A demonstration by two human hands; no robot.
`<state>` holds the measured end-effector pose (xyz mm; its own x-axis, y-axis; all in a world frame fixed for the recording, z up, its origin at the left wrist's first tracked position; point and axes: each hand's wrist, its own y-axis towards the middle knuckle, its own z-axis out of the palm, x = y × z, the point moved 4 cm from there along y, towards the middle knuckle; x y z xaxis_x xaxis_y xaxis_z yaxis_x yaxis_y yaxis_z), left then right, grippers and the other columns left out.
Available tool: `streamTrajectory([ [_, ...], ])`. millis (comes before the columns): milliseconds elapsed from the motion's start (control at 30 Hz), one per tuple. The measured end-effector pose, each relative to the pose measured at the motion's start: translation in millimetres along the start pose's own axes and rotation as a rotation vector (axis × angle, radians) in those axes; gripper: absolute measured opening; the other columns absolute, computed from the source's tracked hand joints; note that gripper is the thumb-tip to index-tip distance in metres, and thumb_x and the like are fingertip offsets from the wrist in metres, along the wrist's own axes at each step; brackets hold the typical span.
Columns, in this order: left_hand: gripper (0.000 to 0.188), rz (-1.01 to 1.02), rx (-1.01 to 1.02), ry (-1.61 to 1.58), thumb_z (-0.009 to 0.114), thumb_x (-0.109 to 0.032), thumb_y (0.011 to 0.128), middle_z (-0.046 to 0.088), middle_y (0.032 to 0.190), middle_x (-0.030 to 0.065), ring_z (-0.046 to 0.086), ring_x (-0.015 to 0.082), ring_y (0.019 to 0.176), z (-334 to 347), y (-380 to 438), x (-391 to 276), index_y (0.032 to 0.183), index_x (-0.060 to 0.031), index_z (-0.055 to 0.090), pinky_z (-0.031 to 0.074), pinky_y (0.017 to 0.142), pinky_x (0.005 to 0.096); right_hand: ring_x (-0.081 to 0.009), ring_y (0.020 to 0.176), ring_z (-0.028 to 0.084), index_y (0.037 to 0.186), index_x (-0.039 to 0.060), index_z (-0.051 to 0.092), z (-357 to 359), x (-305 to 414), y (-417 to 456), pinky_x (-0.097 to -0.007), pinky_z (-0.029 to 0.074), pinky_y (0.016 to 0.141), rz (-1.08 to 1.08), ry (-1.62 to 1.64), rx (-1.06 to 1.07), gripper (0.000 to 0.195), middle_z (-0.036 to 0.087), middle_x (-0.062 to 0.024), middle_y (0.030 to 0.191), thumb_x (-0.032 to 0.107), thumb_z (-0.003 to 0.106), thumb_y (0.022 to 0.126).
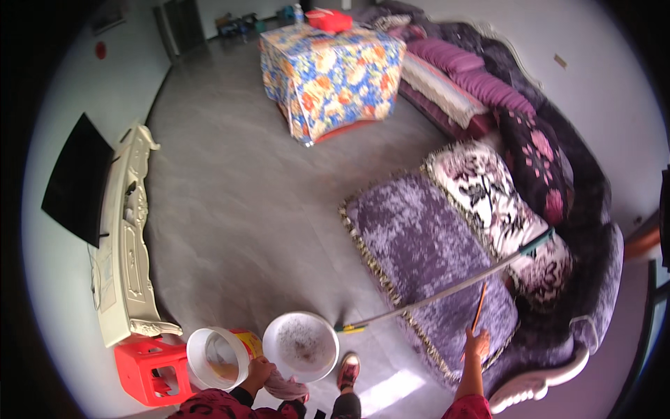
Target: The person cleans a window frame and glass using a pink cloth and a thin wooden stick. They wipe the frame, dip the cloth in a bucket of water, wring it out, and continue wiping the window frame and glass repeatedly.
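Note:
Low in the picture, my left hand (260, 371) is closed on a wrinkled pinkish cloth (287, 388). It overlaps the side of a white plastic bucket (194, 361) with a red and yellow label; whether it also touches the bucket, I cannot tell. To its upper right is a round white basin (328, 366), dark specks scattered over its bottom. My right hand (477, 343) grips a thin orange stick (480, 306) over the purple velvet ottoman (408, 225). A long-handled tool (455, 289) with a green grip lies across the ottoman, its green and yellow head (352, 329) beside the basin.
A red plastic stool (141, 374) stands left of the bucket, near a cream TV cabinet (137, 256) and a television (78, 183). Purple sofa (602, 283) sections curve along the right. Farther off stands a table under a floral cloth (335, 78).

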<state>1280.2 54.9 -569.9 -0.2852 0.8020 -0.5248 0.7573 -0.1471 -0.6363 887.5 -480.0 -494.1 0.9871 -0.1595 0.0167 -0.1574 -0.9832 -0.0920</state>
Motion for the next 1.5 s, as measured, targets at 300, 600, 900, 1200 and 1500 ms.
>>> streamTrajectory([
  [300,0.013,0.144,0.176,-0.199,0.067,-0.013,0.064,0.058,0.062,0.0053,0.054,0.0151,0.057,-5.1,-30.9,-70.7,0.069,-0.0023,0.062,0.045,0.054,0.0317,-0.0376,0.084,0.062,0.098,0.0156,0.063,39.4,-4.9,-20.0,-0.0482,0.049,0.069,0.020,0.331,0.087,0.026,0.063,-0.0189,0.093,0.034,0.049,0.088],
  [600,0.005,0.276,0.960,-0.577,0.062,-0.008,0.074,0.058,0.072,0.0016,0.058,0.0142,0.070,22.0,-65.2,-160.3,0.077,-0.0083,0.058,0.047,0.064,0.0283,-0.0036,0.057,0.038,0.110,0.0092,0.059,10.2,27.2,-332.6,-0.0192,0.033,0.049,0.014,1.317,0.492,0.023,0.046,0.0065,0.073,0.019,0.057,0.089],
  [900,0.013,0.095,1.327,-0.366,0.056,-0.021,0.081,0.057,0.076,0.0026,0.058,0.0151,0.074,59.6,-203.9,-200.3,0.077,-0.0093,0.056,0.047,0.069,0.0301,-0.0114,0.073,0.056,0.107,0.0066,0.063,-143.6,9.2,-445.8,-0.0315,0.045,0.064,-0.289,1.179,0.791,0.044,0.062,0.0007,0.076,0.045,0.058,0.086],
  [1200,0.020,0.400,2.011,0.250,0.053,-0.026,0.092,0.057,0.102,0.0071,0.055,0.0165,0.099,88.0,-438.5,-127.8,0.104,-0.0102,0.051,0.049,0.078,0.0377,-0.0173,0.085,0.059,0.104,0.0030,0.061,-243.4,-187.8,-547.9,-0.0309,0.049,0.074,0.530,2.041,-0.253,0.025,0.061,-0.0076,0.097,0.020,0.056,0.086],
  [1500,0.027,1.615,2.199,0.155,0.055,-0.003,0.065,0.060,0.088,0.0151,0.057,0.0308,0.086,174.3,-611.8,-29.9,0.091,-0.0023,0.061,0.045,0.074,0.0389,-0.0104,0.062,0.055,0.090,-0.0029,0.065,-305.3,-344.1,-610.4,-0.0220,0.044,0.053,0.415,1.594,-0.502,0.025,0.060,-0.0039,0.073,0.021,0.057,0.089],
])
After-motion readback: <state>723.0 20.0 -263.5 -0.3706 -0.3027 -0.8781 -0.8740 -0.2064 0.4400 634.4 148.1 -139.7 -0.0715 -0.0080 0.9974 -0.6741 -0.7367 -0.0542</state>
